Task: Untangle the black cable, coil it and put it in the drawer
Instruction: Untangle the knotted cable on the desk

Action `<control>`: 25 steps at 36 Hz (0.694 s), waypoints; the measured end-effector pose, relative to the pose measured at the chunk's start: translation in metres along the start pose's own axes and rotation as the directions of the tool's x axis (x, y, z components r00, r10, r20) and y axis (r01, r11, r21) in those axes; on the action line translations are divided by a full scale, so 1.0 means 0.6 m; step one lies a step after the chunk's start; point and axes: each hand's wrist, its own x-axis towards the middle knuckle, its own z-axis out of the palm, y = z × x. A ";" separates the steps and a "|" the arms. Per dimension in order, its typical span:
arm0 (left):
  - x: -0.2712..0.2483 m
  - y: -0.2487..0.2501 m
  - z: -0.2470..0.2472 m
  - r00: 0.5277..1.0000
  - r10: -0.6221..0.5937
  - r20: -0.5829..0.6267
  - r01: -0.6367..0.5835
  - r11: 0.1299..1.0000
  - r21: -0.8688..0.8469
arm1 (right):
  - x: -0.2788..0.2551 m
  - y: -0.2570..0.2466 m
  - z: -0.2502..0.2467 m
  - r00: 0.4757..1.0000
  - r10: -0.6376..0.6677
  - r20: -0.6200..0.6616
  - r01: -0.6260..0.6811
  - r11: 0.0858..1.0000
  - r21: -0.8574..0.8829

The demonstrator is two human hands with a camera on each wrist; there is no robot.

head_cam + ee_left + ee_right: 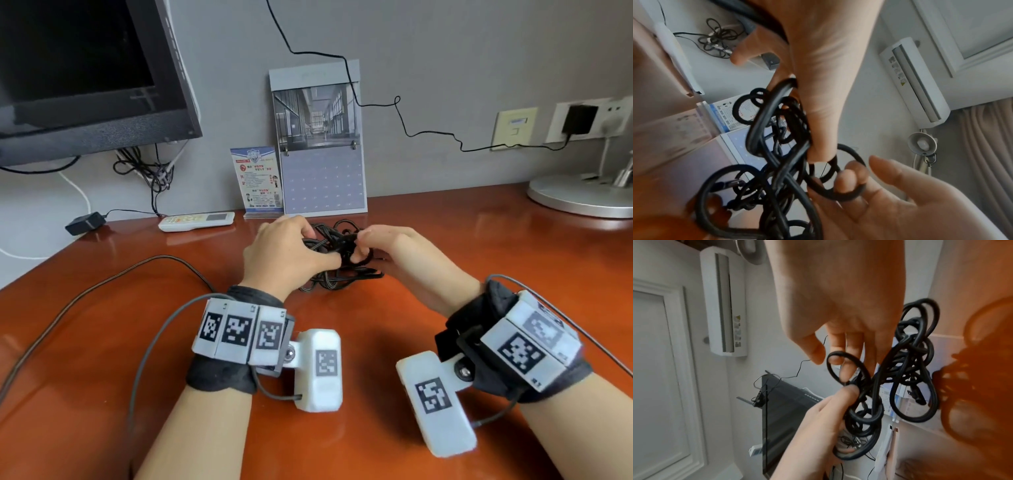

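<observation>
The black cable (342,278) is a tangled bundle of loops, raised partly off the middle of the orange-brown desk (445,246). My left hand (317,245) grips the bundle from the left, thumb and fingers curled round several strands. My right hand (362,247) pinches it from the right. In the left wrist view the left hand (819,151) holds the cable (774,162) and right fingers (849,178) hook through a loop. In the right wrist view the right hand (840,363) has fingers in a loop of the cable (906,369), with the left thumb (846,391) pressing strands. No drawer is in view.
A calendar (322,154) and a leaflet stand (257,181) lean on the wall just behind the cable. A white remote (197,221) and a black adapter (85,222) lie at back left under a monitor (85,68). A lamp base (582,198) stands at back right.
</observation>
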 end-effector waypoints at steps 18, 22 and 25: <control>-0.002 -0.010 0.025 0.996 -0.076 -0.050 0.077 0.997 0.022 | -0.006 0.000 -0.037 0.985 -0.018 0.173 0.007 0.998 0.061; -0.002 -0.015 0.031 0.993 -0.108 -0.054 0.110 0.994 0.029 | -0.005 -0.007 -0.042 0.991 -0.009 0.133 0.019 0.997 -0.076; -0.002 -0.015 0.037 0.993 -0.110 -0.045 0.112 0.992 0.050 | -0.006 -0.014 -0.045 0.988 -0.038 0.147 0.074 0.966 -0.249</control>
